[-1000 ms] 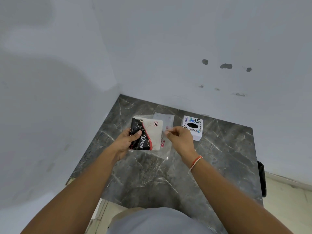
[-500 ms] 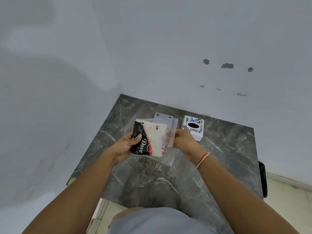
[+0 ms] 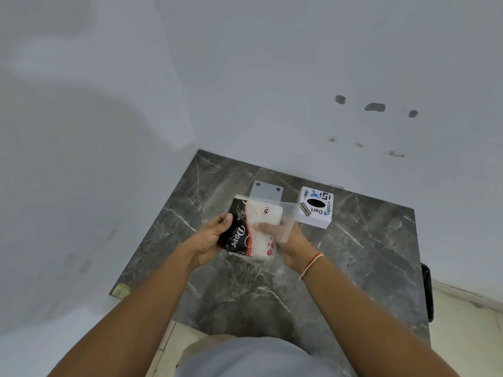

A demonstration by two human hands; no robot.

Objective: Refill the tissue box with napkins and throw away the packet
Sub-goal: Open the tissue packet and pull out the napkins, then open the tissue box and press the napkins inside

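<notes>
A napkin packet [image 3: 239,232], clear plastic with a black and red printed side and white napkins inside, is held above the dark marble table [image 3: 367,254]. My left hand [image 3: 209,238] grips its black left edge. My right hand [image 3: 285,240] has its fingers inside the clear open end of the packet, on the white napkins [image 3: 262,221]. The white tissue box [image 3: 315,208], with a black oval opening on top, stands on the table just right of the packet, near the wall.
A small grey plate [image 3: 266,190] with two dark dots lies on the table behind the packet. White walls close the table at the back and left. A black object [image 3: 427,292] sits at the table's right edge. Pale floor lies at right.
My right hand has moved from the packet's clear flap into the packet, onto the napkins. The packet has tilted and lifted a little toward me.
</notes>
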